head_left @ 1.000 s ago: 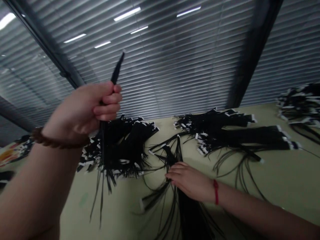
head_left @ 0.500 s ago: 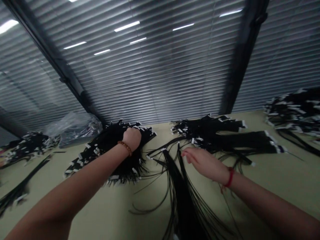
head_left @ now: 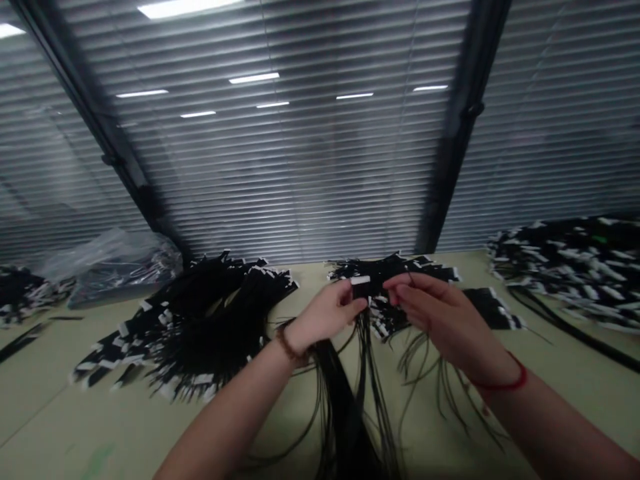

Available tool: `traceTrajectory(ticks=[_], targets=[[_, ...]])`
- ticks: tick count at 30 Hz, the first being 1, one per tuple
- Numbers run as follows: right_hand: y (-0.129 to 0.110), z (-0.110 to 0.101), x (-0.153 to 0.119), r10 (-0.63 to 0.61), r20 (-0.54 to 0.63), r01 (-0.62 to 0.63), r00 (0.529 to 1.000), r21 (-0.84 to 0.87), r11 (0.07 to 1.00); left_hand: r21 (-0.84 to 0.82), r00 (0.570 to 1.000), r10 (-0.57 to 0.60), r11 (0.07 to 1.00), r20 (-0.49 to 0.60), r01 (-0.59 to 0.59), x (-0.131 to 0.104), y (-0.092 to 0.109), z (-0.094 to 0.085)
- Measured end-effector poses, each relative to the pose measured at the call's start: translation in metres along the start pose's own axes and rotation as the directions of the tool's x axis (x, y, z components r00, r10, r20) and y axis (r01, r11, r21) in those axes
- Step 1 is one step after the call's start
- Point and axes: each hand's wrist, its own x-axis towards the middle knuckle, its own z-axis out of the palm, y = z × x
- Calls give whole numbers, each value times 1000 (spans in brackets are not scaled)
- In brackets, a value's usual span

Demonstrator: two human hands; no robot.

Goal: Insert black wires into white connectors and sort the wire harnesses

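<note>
My left hand (head_left: 325, 313), with a beaded bracelet at the wrist, pinches a flat black cable (head_left: 361, 291) near its white end. Close to its right, my right hand (head_left: 435, 310) has thumb and fingertips pressed together; whatever is between them is too small to make out. Below both hands, a long bundle of black cables (head_left: 345, 407) runs toward me, with thin loose strands curving off its sides. Left of my left hand lies a large heap of black cables (head_left: 215, 333) with white ends. Behind the hands is another pile of black cables (head_left: 430, 268).
At the far right sits a big stack of white-tipped black cables (head_left: 575, 267). A clear plastic bag (head_left: 125, 263) lies at the back left of the pale table (head_left: 280, 433). Glass with slatted blinds (head_left: 310, 167) rises behind the table edge.
My left hand has moved right from the heap to the middle and now holds a flat black cable. My right hand has come beside it. The view has shifted somewhat.
</note>
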Motion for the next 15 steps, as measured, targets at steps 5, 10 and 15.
traceTrajectory(ticks=[5,10,15], targets=[[-40,30,-11,-166,293,176,942,-9,984,-735,970,163,632,-182,-244,-58,35,-39],[-52,51,-34,-118,479,97,870,68,993,-895,983,62,408,-172,-182,-85,47,-43],[-45,49,-39,-79,439,87,895,2,996,-905,994,48,411,-96,-107,-83,47,-44]])
